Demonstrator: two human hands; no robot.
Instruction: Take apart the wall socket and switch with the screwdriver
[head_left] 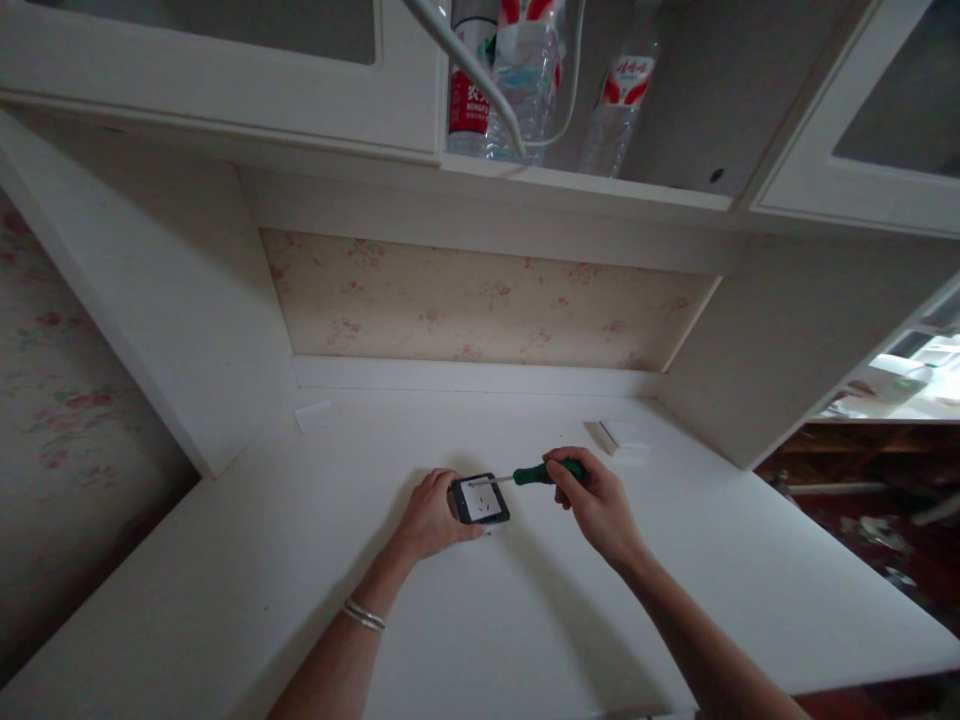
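My left hand (433, 515) grips a wall socket (481, 499) by its left side, thumb along the near edge and fingers at the far left corner. The socket has a white face with slots and a dark frame, and it is held just over or on the white desktop. In my right hand (596, 500) is a screwdriver (531, 475) with a green handle, fingers closed round the handle. Its metal shaft points left across the socket's upper part, and the tip is near the upper left of the white face. Whether it sits in a screw is too small to tell.
On the white desktop (442, 425) lie a small white block (619, 437) at the back right and a flat whitish piece (316, 415) at the back left. Overhead, a shelf holds plastic bottles (619, 100) and a hanging white cable (480, 75). White side panels flank the desk.
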